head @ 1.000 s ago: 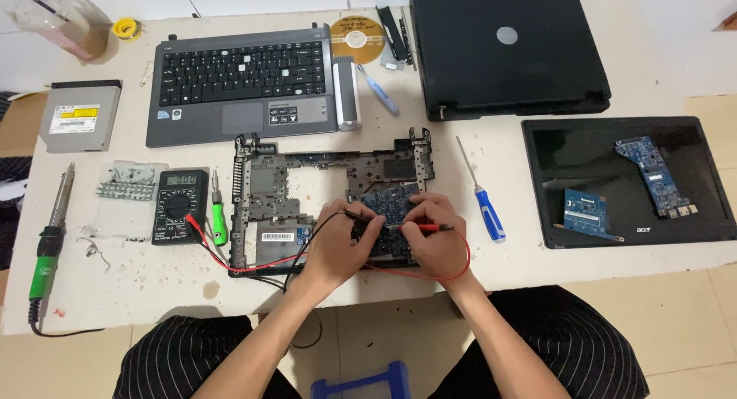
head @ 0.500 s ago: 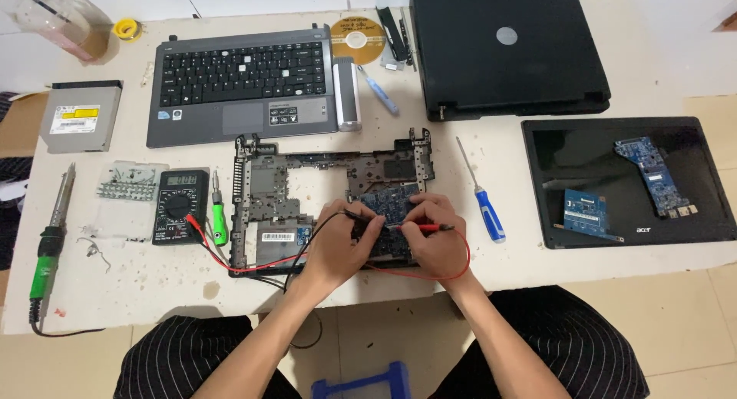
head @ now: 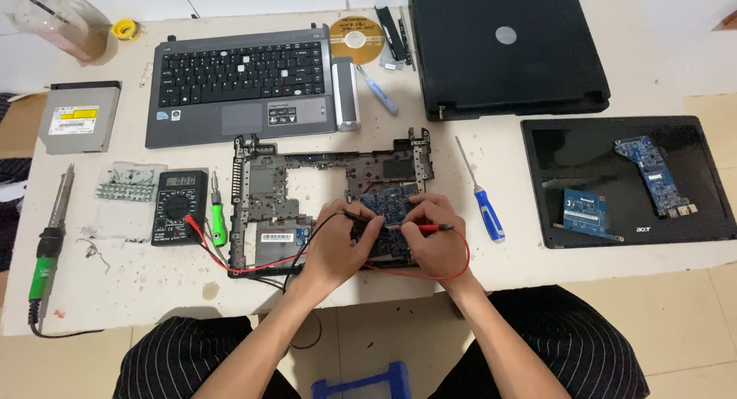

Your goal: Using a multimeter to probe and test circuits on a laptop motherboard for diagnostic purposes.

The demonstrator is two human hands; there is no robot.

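Head camera looks down on a white table [head: 537, 84] with a closed black laptop [head: 503, 49] at the far right and a grey keyboard deck [head: 242, 84] to its left. Nearer lies an open laptop frame [head: 276, 192] holding a blue circuit board [head: 391, 203]. Over the board, the left hand [head: 334, 241] pinches a black probe [head: 355, 214], and the right hand [head: 434, 241] pinches a red probe [head: 430, 228]. Their wires run left to a black meter [head: 179, 207].

Glossy blue circuit board [head: 393, 205], matt black plastic laptop frame [head: 265, 188], stained table [head: 138, 291].
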